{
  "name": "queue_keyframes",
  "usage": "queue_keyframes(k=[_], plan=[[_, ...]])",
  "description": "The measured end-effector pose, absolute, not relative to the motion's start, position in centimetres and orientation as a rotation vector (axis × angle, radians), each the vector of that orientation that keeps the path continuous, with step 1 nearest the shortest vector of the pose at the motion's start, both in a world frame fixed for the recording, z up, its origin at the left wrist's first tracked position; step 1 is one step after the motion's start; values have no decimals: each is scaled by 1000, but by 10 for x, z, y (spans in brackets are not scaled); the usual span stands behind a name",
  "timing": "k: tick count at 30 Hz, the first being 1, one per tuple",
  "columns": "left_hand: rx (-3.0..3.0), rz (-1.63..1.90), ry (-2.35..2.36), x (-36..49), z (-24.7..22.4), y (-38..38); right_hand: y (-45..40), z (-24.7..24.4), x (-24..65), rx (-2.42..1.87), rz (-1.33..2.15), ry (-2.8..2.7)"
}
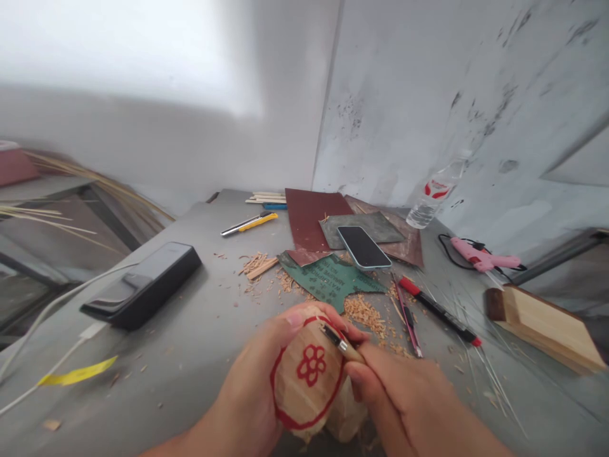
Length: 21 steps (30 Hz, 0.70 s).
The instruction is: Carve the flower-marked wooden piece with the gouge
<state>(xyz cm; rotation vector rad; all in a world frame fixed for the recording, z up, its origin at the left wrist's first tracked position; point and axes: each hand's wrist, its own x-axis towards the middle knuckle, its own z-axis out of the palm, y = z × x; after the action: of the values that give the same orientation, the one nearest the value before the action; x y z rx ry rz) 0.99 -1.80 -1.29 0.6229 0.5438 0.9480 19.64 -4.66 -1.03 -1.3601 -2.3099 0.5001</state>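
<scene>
My left hand grips a rounded piece of wood with a red flower and a red ring drawn on its face. My right hand holds a small carving tool with a metal tip and a wooden handle. The tip rests on the wood near the red ring's upper edge. Both hands are low in the view, close to me, above the grey table. Wood shavings lie just beyond the hands.
On the table lie a black power bank with white cable, a yellow utility knife, sandpaper sheets, a phone, a red-black marker, a pink glue gun, a water bottle and a wooden block.
</scene>
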Motion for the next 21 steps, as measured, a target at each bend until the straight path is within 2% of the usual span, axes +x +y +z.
queue_keyframes(k=[6, 14, 17, 21], plan=[[643, 954, 544, 10, -7, -19, -49, -13, 197, -1267, -27, -2305], [511, 919, 631, 9, -2, -18, -44, -11, 202, -1246, -273, -2323], [571, 901, 676, 7, -4, -14, -41, -13, 203, -1274, -167, -2300], [819, 918, 794, 3, -11, -11, -42, -5, 200, -1418, 564, -2240]])
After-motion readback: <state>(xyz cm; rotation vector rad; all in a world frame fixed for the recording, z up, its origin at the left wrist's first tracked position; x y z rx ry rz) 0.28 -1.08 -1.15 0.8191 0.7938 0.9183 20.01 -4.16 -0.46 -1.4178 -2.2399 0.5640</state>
